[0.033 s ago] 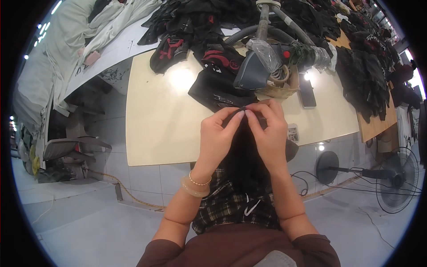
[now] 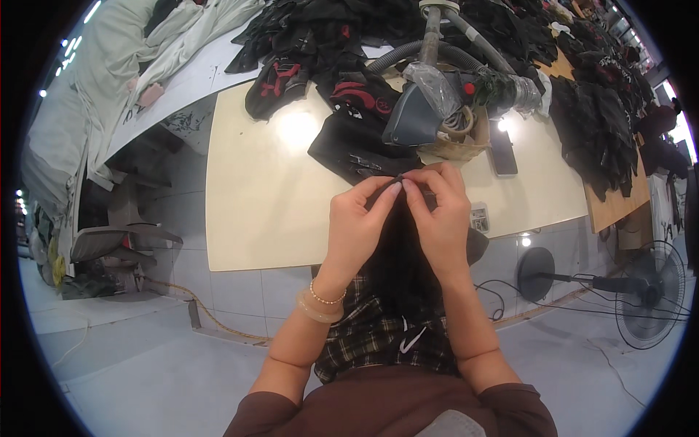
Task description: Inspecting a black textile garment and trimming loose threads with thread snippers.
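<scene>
A black fabric piece (image 2: 404,247), probably a garment, hangs from my fingers down over my lap. My left hand (image 2: 357,213) pinches its upper edge between thumb and fingers, with a beaded bracelet and a pale bangle on that wrist. Close beside it, my right hand (image 2: 441,207) pinches the same edge, the two thumbs nearly touching. The exact spot under my fingertips is partly hidden. Just beyond my hands, a dark folded garment (image 2: 360,149) lies on the cream table (image 2: 255,197) next to a grey machine head (image 2: 419,116) with a red button.
A phone (image 2: 502,153) and a small clear case (image 2: 478,217) lie on the table's right side. Piles of black garments (image 2: 593,124) cover the back and right. Pale cloth (image 2: 109,58) is heaped at left. A fan (image 2: 648,288) stands at right, a chair (image 2: 120,237) at left.
</scene>
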Tool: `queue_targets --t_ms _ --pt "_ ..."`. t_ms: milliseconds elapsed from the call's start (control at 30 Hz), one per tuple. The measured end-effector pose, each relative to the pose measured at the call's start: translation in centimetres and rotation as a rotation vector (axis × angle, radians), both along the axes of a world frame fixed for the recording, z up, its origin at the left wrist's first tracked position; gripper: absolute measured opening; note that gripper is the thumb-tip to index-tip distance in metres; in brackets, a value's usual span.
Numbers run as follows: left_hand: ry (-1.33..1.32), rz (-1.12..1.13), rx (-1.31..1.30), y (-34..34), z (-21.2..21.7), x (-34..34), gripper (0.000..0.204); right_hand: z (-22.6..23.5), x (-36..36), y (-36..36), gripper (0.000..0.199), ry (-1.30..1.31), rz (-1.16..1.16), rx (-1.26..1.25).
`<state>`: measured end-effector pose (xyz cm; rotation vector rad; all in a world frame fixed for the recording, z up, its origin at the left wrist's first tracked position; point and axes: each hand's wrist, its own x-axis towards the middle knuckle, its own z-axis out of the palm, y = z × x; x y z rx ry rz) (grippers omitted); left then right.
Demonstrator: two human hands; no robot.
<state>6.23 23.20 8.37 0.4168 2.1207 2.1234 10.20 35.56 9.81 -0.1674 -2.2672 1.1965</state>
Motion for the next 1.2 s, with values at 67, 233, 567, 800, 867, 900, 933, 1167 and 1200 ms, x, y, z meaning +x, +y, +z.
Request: queue_targets --t_ms 67,233,567,800,867,900,933,1167,1200 --pt "-0.003 -0.008 -0.018 -0.1 -0.2 0.0 0.019 0.1 0.1 -0.2 0.007 0.015 -0.022 0.090" --pt "-0.031 -0.029 -0.081 -0.4 0.2 0.0 0.017 -0.3 -0.2 0.6 0.005 0.059 -0.047 0.151" --pt "-0.010 -0.011 -0.082 -0.6 0.6 -0.3 0.018 0.6 -0.5 0.4 0.008 -0.054 0.072 -0.161" --pt "-0.053 -0.030 -0.055 -0.4 -1.4 0.4 0.018 -0.2 0.3 0.2 0.005 0.030 0.041 -0.026" --pt "-0.035 -0.032 -0.049 -0.4 -1.0 0.5 0.018 0.4 0.6 0.3 0.006 -0.042 0.081 -0.159" --pt "-0.037 -0.045 -0.041 -0.4 -0.7 0.7 0.017 0.5 0.6 0.5 0.006 -0.040 0.083 -0.161" --pt "-0.043 -0.060 -0.035 -0.4 -0.6 1.0 0.017 0.4 0.7 0.7 0.008 -0.096 0.117 -0.259" --pt "0.171 -0.028 -0.067 -1.3 -0.3 -0.6 0.012 -0.4 0.1 3.0 0.013 -0.180 0.279 -0.567" --pt "0.068 -0.058 -0.064 -1.6 0.5 -0.6 0.011 0.3 -0.3 2.8 0.014 -0.106 0.281 -0.412"
